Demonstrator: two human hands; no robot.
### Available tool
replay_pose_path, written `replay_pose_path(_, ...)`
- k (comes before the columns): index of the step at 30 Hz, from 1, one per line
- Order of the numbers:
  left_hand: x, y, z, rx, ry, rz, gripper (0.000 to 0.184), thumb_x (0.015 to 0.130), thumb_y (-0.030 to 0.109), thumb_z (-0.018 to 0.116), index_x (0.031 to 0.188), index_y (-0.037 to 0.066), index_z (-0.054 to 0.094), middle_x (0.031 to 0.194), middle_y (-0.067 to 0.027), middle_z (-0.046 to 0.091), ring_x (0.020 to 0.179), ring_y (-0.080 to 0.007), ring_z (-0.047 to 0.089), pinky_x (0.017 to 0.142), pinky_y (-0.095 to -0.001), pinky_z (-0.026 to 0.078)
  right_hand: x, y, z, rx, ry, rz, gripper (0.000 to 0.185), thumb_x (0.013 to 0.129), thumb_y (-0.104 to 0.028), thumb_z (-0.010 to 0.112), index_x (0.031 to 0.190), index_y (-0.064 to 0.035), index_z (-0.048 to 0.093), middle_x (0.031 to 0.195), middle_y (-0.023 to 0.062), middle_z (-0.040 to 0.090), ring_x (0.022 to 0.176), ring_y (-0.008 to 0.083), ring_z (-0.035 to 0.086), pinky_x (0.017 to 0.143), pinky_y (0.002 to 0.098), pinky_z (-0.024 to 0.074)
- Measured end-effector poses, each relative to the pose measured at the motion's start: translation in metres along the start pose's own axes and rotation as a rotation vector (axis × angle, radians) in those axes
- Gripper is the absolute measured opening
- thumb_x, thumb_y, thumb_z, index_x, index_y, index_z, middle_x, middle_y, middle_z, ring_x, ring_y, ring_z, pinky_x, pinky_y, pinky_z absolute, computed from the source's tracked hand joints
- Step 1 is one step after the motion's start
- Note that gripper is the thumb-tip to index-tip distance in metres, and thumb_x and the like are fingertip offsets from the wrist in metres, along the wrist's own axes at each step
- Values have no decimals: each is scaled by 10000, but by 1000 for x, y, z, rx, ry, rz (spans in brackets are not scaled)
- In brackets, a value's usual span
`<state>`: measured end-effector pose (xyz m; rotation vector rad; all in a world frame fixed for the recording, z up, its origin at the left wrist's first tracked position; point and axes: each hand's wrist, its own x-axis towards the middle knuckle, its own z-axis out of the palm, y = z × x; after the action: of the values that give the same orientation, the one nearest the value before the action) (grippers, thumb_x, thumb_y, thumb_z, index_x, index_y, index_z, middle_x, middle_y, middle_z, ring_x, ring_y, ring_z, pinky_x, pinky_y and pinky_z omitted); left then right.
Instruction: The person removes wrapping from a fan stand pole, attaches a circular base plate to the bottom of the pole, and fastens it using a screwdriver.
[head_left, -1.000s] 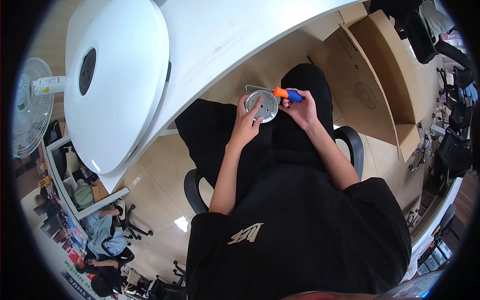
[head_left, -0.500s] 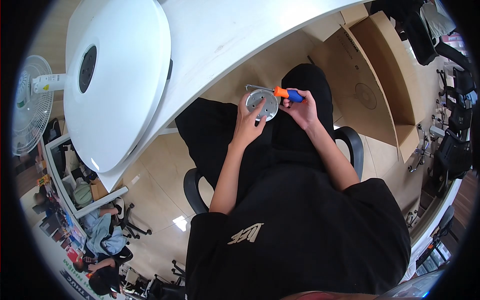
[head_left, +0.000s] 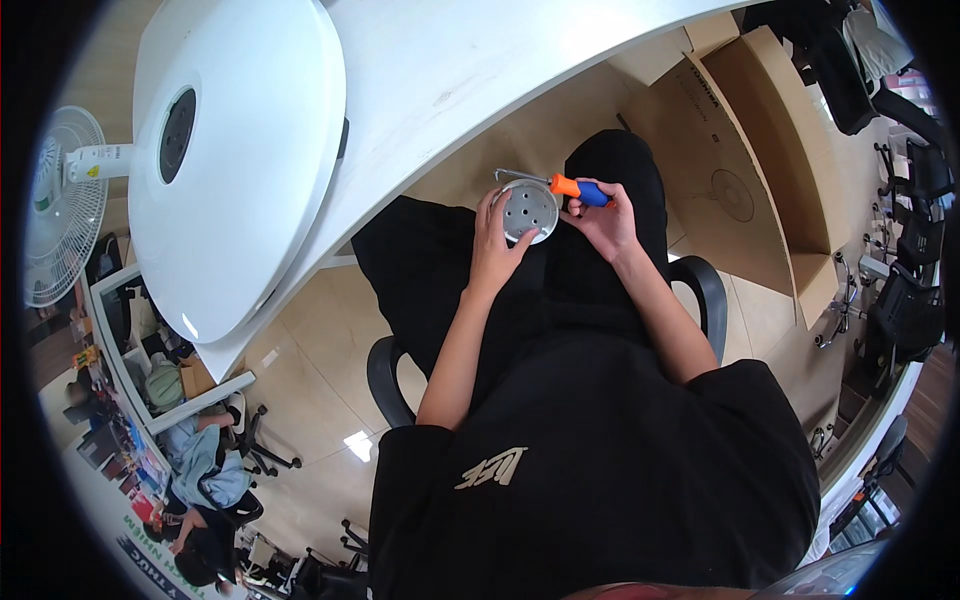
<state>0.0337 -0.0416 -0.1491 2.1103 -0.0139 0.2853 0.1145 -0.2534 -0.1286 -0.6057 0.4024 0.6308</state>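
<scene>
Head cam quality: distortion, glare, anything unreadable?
Head view: strong fisheye, black corners; head view: bright glare on the floor, small highlight low on the white round panel; head view: metal disc's holes distinguishable, fan sticker text too small.

The person wears a plain black T-shirt [head_left: 620, 480] with a smooth, matte look. From its middle, toward nine o'clock, sits a pale sand-coloured marking [head_left: 490, 468] — blocky, slanted letters, too stylised to read with certainty. The left sleeve [head_left: 400, 465], also near nine, is short and loose; the right sleeve [head_left: 750, 395], at two, is wide and cut the same way. Both forearms show bare, as do the left hand [head_left: 493, 250] and right hand [head_left: 612, 230]. Toward twelve come roomy trousers [head_left: 590, 300] — black too, softly creased.
</scene>
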Motion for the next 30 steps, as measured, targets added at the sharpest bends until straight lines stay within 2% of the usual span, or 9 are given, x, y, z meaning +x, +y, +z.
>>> replay_pose_path(10,0,-3,0,-71,62,-27,756,790,122,828,1428,41,432,1419,-217,486,1327,-400,487,1102,-456,421,-1,-1,2,6,-5,0,377,922,-303,548,1153,-13,612,844,118,635,806,218,624,1092,549,409)
replay_pose_path(16,1,-1,-1,-23,20,-28,675,783,115,830,1374,30,516,1430,-213,491,1324,-396,498,1085,-453,444,-1,-1,2,5,-3,0,368,921,-303,550,1144,-17,616,845,118,635,801,220,622,1079,550,415)
replay_pose_path(27,3,7,-6,102,-18,-53,650,801,202,836,1363,21,565,1453,-210,502,1289,-396,553,1046,-440,490,-5,-3,7,16,25,-36,373,921,-302,556,1146,-10,611,859,119,614,803,215,600,1083,553,419)
replay_pose_path(30,3,8,-7,98,-24,-60,655,809,213,829,1374,21,561,1466,-199,499,1306,-383,547,1051,-431,487,-9,-8,5,-31,-4,-116,364,925,-313,527,1138,-30,612,895,111,603,803,209,597,1138,595,371)
